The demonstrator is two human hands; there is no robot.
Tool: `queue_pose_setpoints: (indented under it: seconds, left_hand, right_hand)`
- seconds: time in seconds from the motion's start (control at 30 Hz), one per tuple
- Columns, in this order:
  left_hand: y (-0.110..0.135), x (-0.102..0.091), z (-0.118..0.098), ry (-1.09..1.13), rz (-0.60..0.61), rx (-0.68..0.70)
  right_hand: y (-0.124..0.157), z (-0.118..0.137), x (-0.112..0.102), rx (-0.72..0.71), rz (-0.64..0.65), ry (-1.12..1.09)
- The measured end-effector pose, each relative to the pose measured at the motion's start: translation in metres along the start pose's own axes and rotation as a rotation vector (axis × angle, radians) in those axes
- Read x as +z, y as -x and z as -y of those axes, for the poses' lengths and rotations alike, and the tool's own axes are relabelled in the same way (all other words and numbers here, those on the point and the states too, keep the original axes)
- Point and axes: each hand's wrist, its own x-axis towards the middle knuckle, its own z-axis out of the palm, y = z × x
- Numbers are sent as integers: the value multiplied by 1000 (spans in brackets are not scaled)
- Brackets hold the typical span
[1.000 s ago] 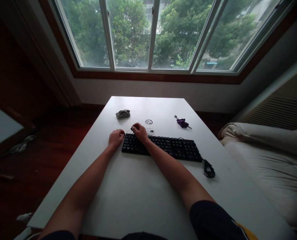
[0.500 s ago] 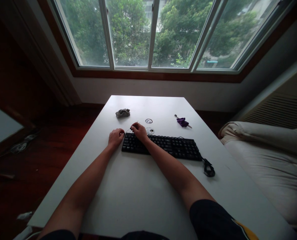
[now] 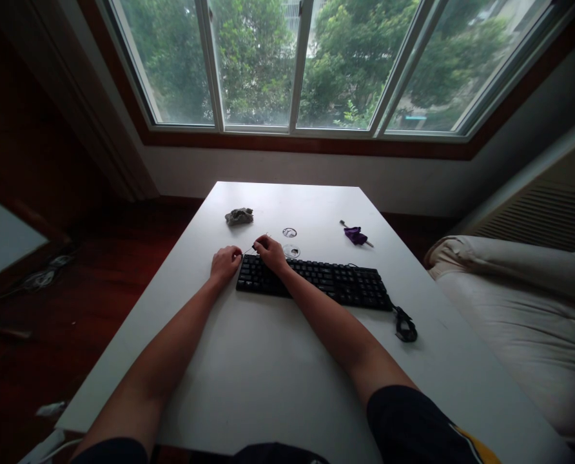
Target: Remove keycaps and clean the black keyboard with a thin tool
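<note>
A black keyboard (image 3: pixel 336 280) lies across the white table, its coiled black cable (image 3: pixel 405 325) off the right end. My right hand (image 3: pixel 271 253) is over the keyboard's upper left part. Its fingers pinch a thin wire tool with a small black end (image 3: pixel 254 246); the wire slants down toward the keyboard's top left corner. At that corner my left hand (image 3: pixel 226 263) rests with curled fingers pressed together. What they grip is hidden. Two small round clear pieces (image 3: pixel 290 232) with dark markings lie beyond the keyboard.
A crumpled grey cloth (image 3: pixel 239 216) lies at the table's far left. Toward the far right is a purple cloth (image 3: pixel 355 235) with a thin brush-like stick beside it. The white table (image 3: pixel 249 361) stands before a window, with a pale sofa (image 3: pixel 500 309) on the right.
The view has shifted slightly. Both hands keep the same places at the keyboard's upper left, and the objects on the table have not visibly moved.
</note>
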Motion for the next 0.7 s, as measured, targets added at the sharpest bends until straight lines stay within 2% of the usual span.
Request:
queue_pose_setpoints:
  seconds: [0.7]
  left_hand:
    - [0,-3,-4,-19,14,-15]
  right_hand:
    - [2,2,0,-4,0,-8]
